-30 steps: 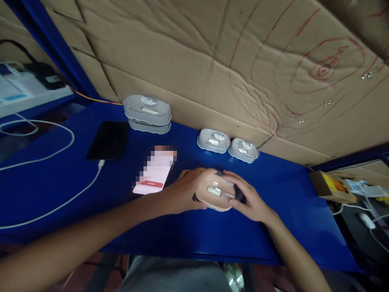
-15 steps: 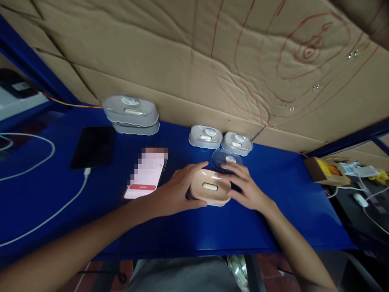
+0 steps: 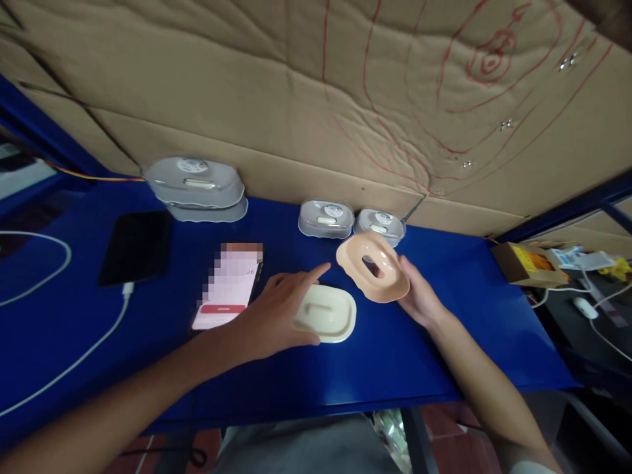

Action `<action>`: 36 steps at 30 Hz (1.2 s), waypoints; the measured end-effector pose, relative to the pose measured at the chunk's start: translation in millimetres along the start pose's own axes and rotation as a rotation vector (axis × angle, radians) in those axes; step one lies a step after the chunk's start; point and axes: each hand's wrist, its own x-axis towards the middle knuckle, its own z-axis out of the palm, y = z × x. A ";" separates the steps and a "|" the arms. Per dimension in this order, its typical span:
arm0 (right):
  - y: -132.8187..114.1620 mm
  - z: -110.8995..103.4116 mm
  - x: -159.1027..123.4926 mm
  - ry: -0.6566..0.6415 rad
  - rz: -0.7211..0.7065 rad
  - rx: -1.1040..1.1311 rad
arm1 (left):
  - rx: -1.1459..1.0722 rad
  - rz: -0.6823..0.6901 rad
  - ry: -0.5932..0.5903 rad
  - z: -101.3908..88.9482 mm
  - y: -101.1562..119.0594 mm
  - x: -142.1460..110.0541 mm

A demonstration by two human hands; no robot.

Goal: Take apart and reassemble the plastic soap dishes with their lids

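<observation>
A cream soap dish base (image 3: 328,316) with a raised bar in its middle lies flat on the blue table. My left hand (image 3: 281,309) grips its left end, the thumb along the near edge and a finger stretched past the far edge. Up and to the right, my right hand (image 3: 419,293) holds a peach soap dish tray (image 3: 390,273) by its right end. The tray is tilted, and an oval slot pierces its middle. The fingers behind the tray are mostly hidden.
Two small lidded soap dishes (image 3: 326,220) stand by the cardboard wall (image 3: 222,99), with larger stacked ones (image 3: 197,187) farther left. A lit phone (image 3: 230,283) and a dark phone on a white cable (image 3: 135,247) lie to the left. A cardboard box (image 3: 528,266) sits at right.
My right hand has lifted the peach tray off the cream base and moved it up and right, tilting it. My left hand stays at the base. The clear lid behind is now out of sight.
</observation>
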 end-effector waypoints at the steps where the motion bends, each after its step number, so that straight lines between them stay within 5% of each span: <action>1: 1.4 -1.1 1.7 0.023 0.068 0.088 | -0.044 -0.008 0.001 -2.9 2.4 -0.6; 5: 3.9 0.3 3.5 0.025 0.126 0.208 | -0.399 -0.062 0.001 -10.4 5.1 2.3; 9: -0.4 3.8 0.8 0.064 0.048 0.169 | -1.170 -0.216 -0.155 -15.2 -2.0 9.2; 12: -1.9 4.0 1.1 0.060 -0.035 0.025 | -1.496 -0.166 -0.209 -16.8 -4.3 10.7; 17: -0.4 3.9 -4.1 0.117 -0.230 -0.200 | -1.155 -0.240 -0.076 -12.9 5.6 7.8; 20: -6.4 8.4 -14.9 0.025 -0.467 -0.425 | -0.995 -0.329 0.026 -7.1 6.7 8.8; 24: -14.9 20.5 -25.2 -0.171 -0.654 -0.621 | -1.234 -0.325 0.031 0.9 -5.1 14.7; 28: -10.1 29.4 -23.1 -0.186 -0.701 -0.661 | -1.480 -0.341 0.048 2.9 -12.8 18.8; 36: -0.2 37.0 -17.8 -0.295 -0.694 -0.721 | -1.439 -0.343 0.009 2.6 -1.0 15.2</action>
